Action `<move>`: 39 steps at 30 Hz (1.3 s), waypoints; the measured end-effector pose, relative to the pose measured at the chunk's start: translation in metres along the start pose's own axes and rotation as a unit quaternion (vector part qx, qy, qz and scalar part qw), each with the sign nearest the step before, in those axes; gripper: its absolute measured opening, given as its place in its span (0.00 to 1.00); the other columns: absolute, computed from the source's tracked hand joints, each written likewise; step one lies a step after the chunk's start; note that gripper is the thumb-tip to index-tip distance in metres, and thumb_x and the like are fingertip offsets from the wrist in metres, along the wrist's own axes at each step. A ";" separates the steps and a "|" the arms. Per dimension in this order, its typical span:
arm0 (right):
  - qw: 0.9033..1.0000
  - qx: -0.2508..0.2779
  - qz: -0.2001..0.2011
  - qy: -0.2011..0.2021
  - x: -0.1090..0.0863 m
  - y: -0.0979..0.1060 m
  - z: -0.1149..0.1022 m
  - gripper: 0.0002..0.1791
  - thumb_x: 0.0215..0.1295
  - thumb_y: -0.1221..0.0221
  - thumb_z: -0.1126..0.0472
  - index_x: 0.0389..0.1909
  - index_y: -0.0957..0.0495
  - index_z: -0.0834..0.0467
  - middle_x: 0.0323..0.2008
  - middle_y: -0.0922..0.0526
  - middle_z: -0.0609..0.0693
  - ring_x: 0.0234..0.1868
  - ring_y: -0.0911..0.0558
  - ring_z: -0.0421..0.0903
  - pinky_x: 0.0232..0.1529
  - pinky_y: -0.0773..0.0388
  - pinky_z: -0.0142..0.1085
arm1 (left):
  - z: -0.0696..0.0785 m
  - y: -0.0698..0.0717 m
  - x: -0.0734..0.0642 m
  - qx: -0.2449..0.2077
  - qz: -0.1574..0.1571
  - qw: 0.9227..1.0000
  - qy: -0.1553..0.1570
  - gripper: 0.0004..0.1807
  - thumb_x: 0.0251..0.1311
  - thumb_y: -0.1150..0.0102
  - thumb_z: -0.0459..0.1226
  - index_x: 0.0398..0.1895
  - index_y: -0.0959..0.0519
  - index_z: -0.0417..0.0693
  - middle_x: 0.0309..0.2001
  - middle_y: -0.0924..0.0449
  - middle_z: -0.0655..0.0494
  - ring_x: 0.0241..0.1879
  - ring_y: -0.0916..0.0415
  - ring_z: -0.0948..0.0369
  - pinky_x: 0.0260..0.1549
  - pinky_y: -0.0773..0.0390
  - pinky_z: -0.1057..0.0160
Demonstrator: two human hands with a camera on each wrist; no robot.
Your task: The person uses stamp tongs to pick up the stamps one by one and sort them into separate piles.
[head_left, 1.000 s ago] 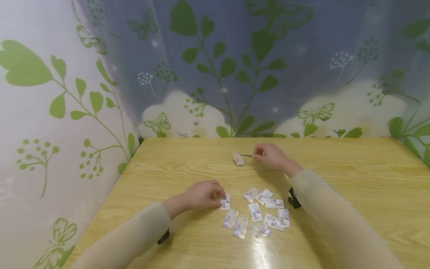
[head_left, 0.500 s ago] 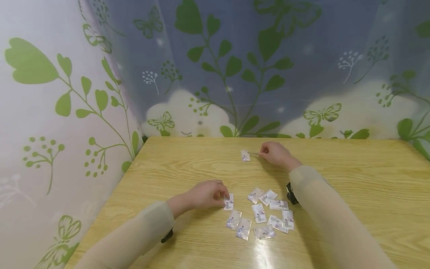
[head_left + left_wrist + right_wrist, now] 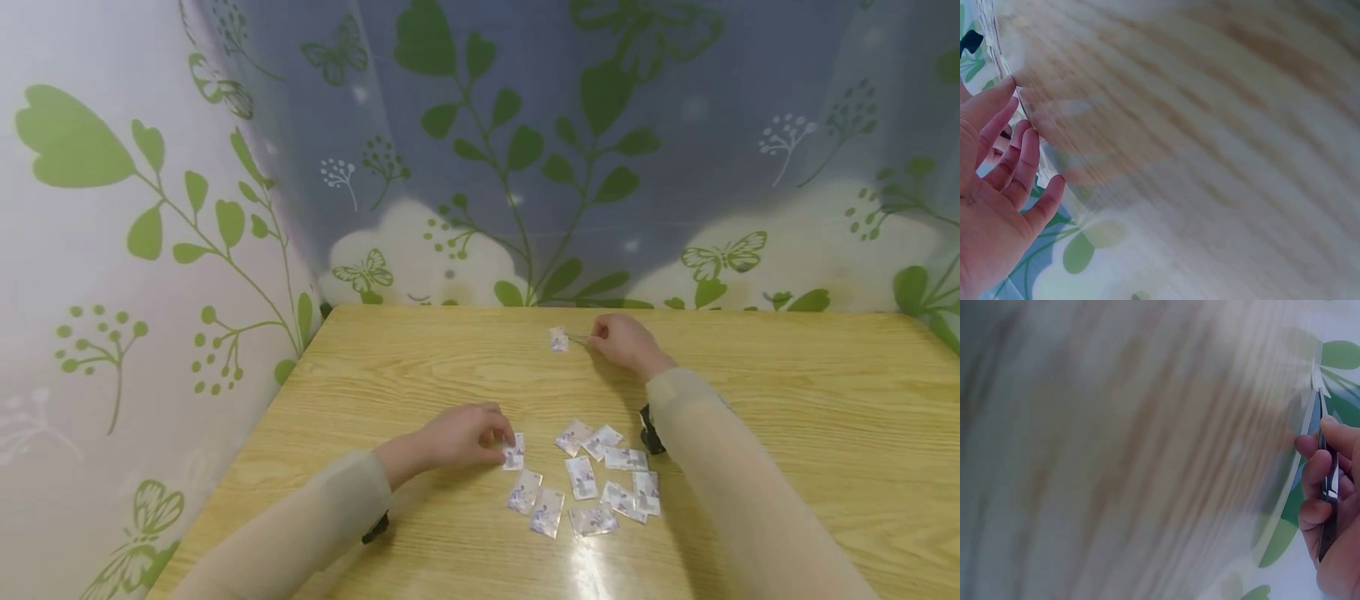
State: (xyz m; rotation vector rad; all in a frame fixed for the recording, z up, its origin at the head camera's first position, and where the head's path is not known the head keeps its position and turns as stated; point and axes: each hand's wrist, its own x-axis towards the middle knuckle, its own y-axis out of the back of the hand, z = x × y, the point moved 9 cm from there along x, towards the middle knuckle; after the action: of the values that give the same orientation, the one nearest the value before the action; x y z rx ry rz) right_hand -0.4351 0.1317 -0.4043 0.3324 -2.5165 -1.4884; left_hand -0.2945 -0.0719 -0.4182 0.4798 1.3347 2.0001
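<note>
The right hand (image 3: 626,343) grips slim dark metal tweezers (image 3: 1330,481), whose tips meet a small white rectangular card with purple print (image 3: 558,339) near the far edge of the yellow wood-grain table (image 3: 405,367); whether it is raised, I cannot tell. The left hand (image 3: 465,435), fingers relaxed and slightly bent, touches a similar small white printed card (image 3: 514,454), near nine more scattered white printed cards (image 3: 581,477)

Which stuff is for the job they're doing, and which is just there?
For the job:
tweezers in the right fingers
far card at their tips
near card by the left fingers
other cards, probably

Just there:
wooden table, a surface
patterned cloth behind
black gadget at the right wrist
</note>
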 end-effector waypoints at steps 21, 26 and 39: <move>0.999 -0.027 -0.016 -0.007 0.000 0.005 0.007 0.10 0.69 0.41 0.56 0.37 0.21 0.61 0.39 0.18 0.56 0.40 0.21 0.54 0.43 0.26 0.51 | -0.001 0.002 -0.001 0.001 0.004 1.000 0.001 0.08 0.58 0.33 0.41 0.41 0.17 0.55 0.36 0.25 0.64 0.34 0.28 0.66 0.35 0.27 0.67; 0.999 -0.034 -0.015 -0.003 -0.002 0.007 0.007 0.11 0.68 0.41 0.56 0.37 0.21 0.61 0.38 0.18 0.56 0.39 0.21 0.53 0.43 0.26 0.51 | 0.002 0.004 -0.002 0.001 0.003 1.000 0.003 0.08 0.58 0.33 0.40 0.40 0.17 0.54 0.36 0.25 0.63 0.34 0.27 0.65 0.34 0.27 0.67; 0.997 -0.073 0.007 0.015 -0.009 0.018 0.005 0.11 0.65 0.38 0.55 0.41 0.17 0.58 0.40 0.16 0.55 0.41 0.20 0.54 0.44 0.25 0.51 | 0.004 0.001 -0.001 0.001 0.001 1.000 0.001 0.08 0.59 0.33 0.41 0.41 0.18 0.54 0.36 0.25 0.63 0.34 0.28 0.66 0.35 0.27 0.67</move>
State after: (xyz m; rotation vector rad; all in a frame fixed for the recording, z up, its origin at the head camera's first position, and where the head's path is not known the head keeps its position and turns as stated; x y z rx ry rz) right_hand -0.4296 0.1469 -0.3912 0.3113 -2.3653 -1.6381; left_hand -0.2914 -0.0701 -0.4153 0.4803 1.3379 2.0005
